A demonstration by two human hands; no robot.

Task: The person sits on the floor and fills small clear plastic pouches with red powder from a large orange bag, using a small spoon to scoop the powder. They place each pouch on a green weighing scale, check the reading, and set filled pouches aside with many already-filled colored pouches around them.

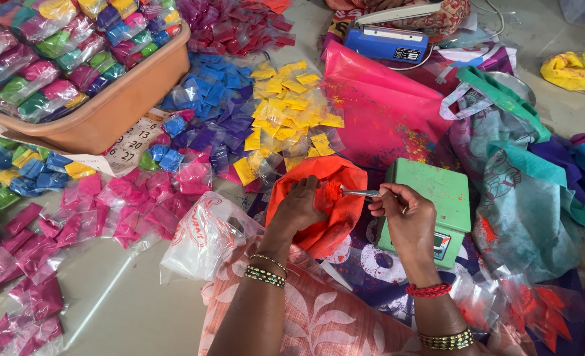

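Seen from above: left hand (300, 206) pressed into the mouth of an orange bag of powder (319, 198), fingers curled over the rim and closed on the plastic, apparently to keep the opening wide and steady. Right hand (404, 214) pinched shut around the handle of a small metal spoon (358, 192), bowl pointing left into the bag and loaded with orange powder, held level so nothing spills. Bag resting on the lap area, just left of a green weighing scale (437, 198), close enough for a short reach between the two. Clear plastic bag (200, 237) lying against the left forearm, near at hand. Farther up, loose heaps of small sealed sachets sorted by colour: yellow packets (289, 105), blue and purple packets (203, 109), pink packets (108, 204) spread toward the left, red ones at the top. Brown tub (118, 99) in the upper left filled with mixed-colour packs, sitting on a calendar sheet (131, 142). Blue heat sealer (385, 41) at the top, cord trailing off, beyond a pink sheet (378, 105) dusted with powder. Crumpled cloth bags (510, 171) piled to the right of the scale, stained with colour.
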